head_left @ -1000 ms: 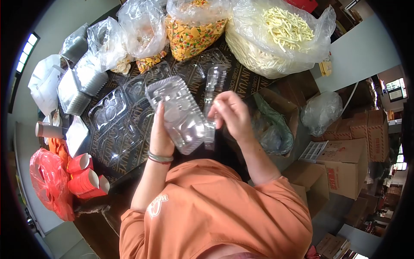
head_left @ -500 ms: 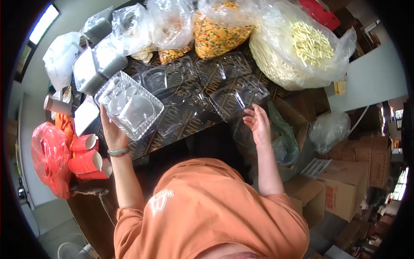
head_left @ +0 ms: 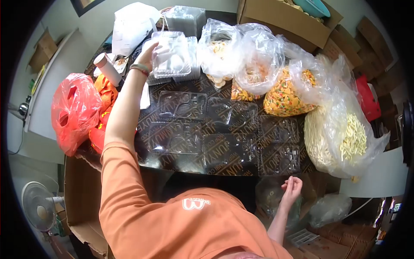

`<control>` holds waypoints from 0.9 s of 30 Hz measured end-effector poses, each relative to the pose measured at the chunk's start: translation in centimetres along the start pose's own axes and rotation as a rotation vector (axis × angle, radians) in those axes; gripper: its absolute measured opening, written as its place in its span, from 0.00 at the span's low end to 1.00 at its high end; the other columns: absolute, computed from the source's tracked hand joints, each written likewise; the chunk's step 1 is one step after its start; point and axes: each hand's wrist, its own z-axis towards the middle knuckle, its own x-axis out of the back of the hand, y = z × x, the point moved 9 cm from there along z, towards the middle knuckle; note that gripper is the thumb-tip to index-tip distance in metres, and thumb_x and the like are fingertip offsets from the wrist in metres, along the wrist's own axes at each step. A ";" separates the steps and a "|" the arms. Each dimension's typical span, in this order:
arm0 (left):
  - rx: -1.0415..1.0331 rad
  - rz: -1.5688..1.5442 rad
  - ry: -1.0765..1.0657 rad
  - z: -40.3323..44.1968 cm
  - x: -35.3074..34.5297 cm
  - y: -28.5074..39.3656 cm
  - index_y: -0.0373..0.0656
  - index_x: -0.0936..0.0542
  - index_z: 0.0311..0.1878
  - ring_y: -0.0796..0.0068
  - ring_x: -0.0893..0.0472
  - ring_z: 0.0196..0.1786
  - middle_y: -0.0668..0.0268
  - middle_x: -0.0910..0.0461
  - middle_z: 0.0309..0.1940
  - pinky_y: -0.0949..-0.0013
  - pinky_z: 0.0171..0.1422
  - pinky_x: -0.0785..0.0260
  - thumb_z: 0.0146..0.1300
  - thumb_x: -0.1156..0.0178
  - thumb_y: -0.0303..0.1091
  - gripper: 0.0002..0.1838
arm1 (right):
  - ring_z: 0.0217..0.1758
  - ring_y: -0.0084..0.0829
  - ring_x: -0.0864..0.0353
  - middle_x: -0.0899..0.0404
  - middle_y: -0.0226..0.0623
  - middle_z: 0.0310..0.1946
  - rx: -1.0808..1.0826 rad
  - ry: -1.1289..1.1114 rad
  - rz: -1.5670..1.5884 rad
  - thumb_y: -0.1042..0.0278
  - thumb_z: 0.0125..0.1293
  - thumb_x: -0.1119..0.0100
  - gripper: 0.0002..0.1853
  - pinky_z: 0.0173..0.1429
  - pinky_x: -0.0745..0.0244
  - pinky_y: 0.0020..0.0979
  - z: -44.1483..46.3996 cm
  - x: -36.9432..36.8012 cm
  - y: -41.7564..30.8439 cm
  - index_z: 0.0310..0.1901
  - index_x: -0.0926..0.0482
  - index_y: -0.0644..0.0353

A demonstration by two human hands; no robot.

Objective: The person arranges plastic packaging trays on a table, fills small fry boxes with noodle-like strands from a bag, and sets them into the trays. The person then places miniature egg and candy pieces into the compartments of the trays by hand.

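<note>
At the back left, my left hand (head_left: pixel 148 57) grips the edge of a clear plastic tray (head_left: pixel 172 60), against stacks of similar clear trays (head_left: pixel 192 64). Part of its fingers is hidden by the plastic. Several clear compartment trays (head_left: pixel 230 151) lie in two rows on the dark, printed tabletop (head_left: pixel 172 162). My right hand (head_left: pixel 293 188) hangs by the front right edge, fingers loosely bent and apart, holding nothing. The nearest tray (head_left: pixel 279 160) lies just above it.
Plastic bags of orange snack pieces (head_left: pixel 284 97), pale sticks (head_left: pixel 353 138) and round chips (head_left: pixel 220 52) line the back and right. A red bag (head_left: pixel 75 112), a paper cup (head_left: pixel 108 69) and a white bag (head_left: pixel 134 28) sit left. A cardboard box (head_left: pixel 282 21) stands behind.
My left hand has carried the tray away from me to the stacks at the back left. My right hand has drawn back toward me, its fingers more bent. The view has turned left.
</note>
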 end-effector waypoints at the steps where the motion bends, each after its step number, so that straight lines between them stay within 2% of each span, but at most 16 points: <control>1: -0.042 0.175 0.026 1.7 -0.6 0.9 0.38 0.29 0.59 0.61 0.19 0.53 0.51 0.22 0.54 0.61 0.54 0.24 0.65 0.38 0.46 0.26 | 0.25 0.16 0.28 0.25 0.30 0.29 0.006 -0.012 -0.002 0.67 0.71 0.43 0.08 0.31 0.31 0.18 -0.4 -0.7 -1.2 0.43 0.29 0.61; 2: -0.080 0.349 0.053 2.8 -1.8 1.4 0.38 0.30 0.60 0.62 0.19 0.52 0.50 0.23 0.55 0.64 0.53 0.24 0.64 0.37 0.48 0.29 | 0.26 0.16 0.28 0.26 0.30 0.30 0.031 -0.078 0.002 0.68 0.72 0.44 0.07 0.32 0.31 0.18 -0.9 -1.9 -2.6 0.43 0.29 0.61; 3: -0.247 0.733 0.141 2.9 -2.3 3.0 0.39 0.35 0.66 0.61 0.21 0.56 0.49 0.27 0.61 0.61 0.56 0.26 0.59 0.34 0.53 0.39 | 0.27 0.17 0.28 0.26 0.31 0.31 0.057 -0.143 0.007 0.68 0.72 0.45 0.07 0.33 0.31 0.19 -1.4 -3.1 -4.0 0.44 0.29 0.62; 4: -0.321 1.142 0.356 4.5 -1.7 3.9 0.42 0.42 0.71 0.58 0.25 0.61 0.48 0.32 0.65 0.58 0.62 0.30 0.53 0.30 0.57 0.50 | 0.28 0.17 0.28 0.26 0.32 0.32 0.058 -0.170 -0.021 0.70 0.72 0.46 0.06 0.34 0.30 0.19 -1.8 -4.0 -5.0 0.44 0.29 0.63; 5: -0.406 1.428 0.357 4.3 -3.6 3.7 0.51 0.41 0.73 0.54 0.30 0.66 0.52 0.36 0.69 0.56 0.68 0.35 0.51 0.32 0.64 0.51 | 0.28 0.17 0.28 0.26 0.32 0.32 0.062 -0.180 -0.020 0.70 0.72 0.46 0.06 0.34 0.30 0.19 -1.9 -4.7 -5.7 0.44 0.29 0.63; 6: -0.379 1.842 0.412 1.5 -7.5 3.9 0.56 0.35 0.71 0.52 0.36 0.71 0.57 0.38 0.72 0.54 0.73 0.41 0.56 0.41 0.68 0.43 | 0.28 0.17 0.28 0.26 0.32 0.32 0.102 -0.203 -0.040 0.71 0.72 0.46 0.06 0.34 0.30 0.19 -2.1 -5.3 -6.5 0.44 0.29 0.63; 8: -0.525 2.096 0.264 2.3 -9.4 1.0 0.61 0.30 0.68 0.53 0.43 0.75 0.61 0.40 0.74 0.50 0.77 0.49 0.61 0.50 0.70 0.37 | 0.29 0.17 0.27 0.25 0.32 0.32 0.139 -0.240 -0.063 0.71 0.72 0.47 0.05 0.34 0.29 0.19 -2.0 -6.5 -7.4 0.44 0.28 0.63; 9: -0.344 2.129 0.138 2.0 -10.3 -0.9 0.62 0.28 0.67 0.54 0.45 0.76 0.63 0.41 0.74 0.47 0.78 0.54 0.68 0.55 0.64 0.29 | 0.29 0.17 0.27 0.25 0.32 0.32 0.148 -0.274 -0.065 0.71 0.72 0.47 0.05 0.35 0.28 0.20 -1.8 -7.3 -7.7 0.44 0.28 0.63; 11: -0.399 2.323 -0.138 4.0 -10.1 -3.9 0.64 0.29 0.67 0.54 0.45 0.76 0.69 0.42 0.75 0.41 0.77 0.56 0.73 0.59 0.56 0.24 | 0.30 0.18 0.27 0.25 0.32 0.32 0.152 -0.340 -0.072 0.71 0.72 0.47 0.05 0.35 0.28 0.20 -1.8 -8.8 -8.2 0.44 0.28 0.63; 13: -0.338 2.232 0.131 2.3 -10.1 -2.9 0.62 0.30 0.67 0.54 0.47 0.77 0.72 0.41 0.74 0.35 0.76 0.60 0.75 0.63 0.50 0.23 | 0.30 0.18 0.27 0.25 0.33 0.33 0.183 -0.383 -0.080 0.72 0.71 0.47 0.05 0.36 0.26 0.21 -1.7 -10.7 -9.1 0.44 0.28 0.63; 15: -0.313 2.063 0.338 3.2 -8.3 -2.4 0.55 0.30 0.68 0.55 0.50 0.78 0.63 0.39 0.73 0.36 0.78 0.71 0.73 0.66 0.53 0.27 | 0.31 0.19 0.26 0.25 0.33 0.33 0.197 -0.442 -0.113 0.73 0.71 0.46 0.05 0.35 0.26 0.21 -1.5 -11.9 -8.7 0.44 0.27 0.63; 19: -0.280 1.974 0.406 3.1 -7.0 -2.6 0.54 0.27 0.66 0.55 0.52 0.79 0.59 0.38 0.72 0.40 0.79 0.77 0.73 0.66 0.54 0.28 | 0.30 0.18 0.26 0.24 0.31 0.32 0.224 -0.520 -0.182 0.73 0.70 0.45 0.04 0.34 0.26 0.20 -2.9 -14.6 -10.3 0.42 0.25 0.62; 21: -0.305 1.999 0.381 2.5 -7.1 -3.1 0.57 0.30 0.68 0.56 0.52 0.79 0.60 0.40 0.74 0.41 0.79 0.75 0.73 0.65 0.54 0.27 | 0.30 0.18 0.26 0.24 0.31 0.31 0.254 -0.560 -0.247 0.73 0.70 0.45 0.04 0.34 0.27 0.20 -3.8 -16.0 -10.8 0.42 0.25 0.62; 24: -0.334 1.961 0.143 -3.1 -7.7 -1.9 0.62 0.35 0.71 0.52 0.52 0.79 0.60 0.47 0.76 0.39 0.78 0.61 0.69 0.55 0.56 0.29 | 0.29 0.20 0.24 0.23 0.33 0.31 0.324 -0.814 -0.300 0.76 0.67 0.43 0.05 0.35 0.28 0.22 -6.2 -21.3 -12.1 0.42 0.22 0.64; 26: -0.516 1.940 -0.116 -6.6 -5.7 -0.5 0.58 0.32 0.69 0.46 0.43 0.75 0.52 0.41 0.73 0.51 0.77 0.49 0.67 0.47 0.54 0.29 | 0.31 0.26 0.22 0.21 0.37 0.33 0.512 -1.030 -0.316 0.79 0.65 0.42 0.07 0.36 0.27 0.24 -9.0 -25.9 -14.6 0.44 0.22 0.65; 27: -0.635 1.735 -0.231 -9.4 -3.8 1.0 0.53 0.28 0.66 0.49 0.36 0.70 0.56 0.33 0.67 0.52 0.74 0.43 0.64 0.43 0.53 0.29 | 0.32 0.29 0.21 0.21 0.40 0.34 0.633 -1.131 -0.291 0.80 0.64 0.42 0.08 0.37 0.27 0.26 -11.2 -28.6 -16.4 0.45 0.21 0.65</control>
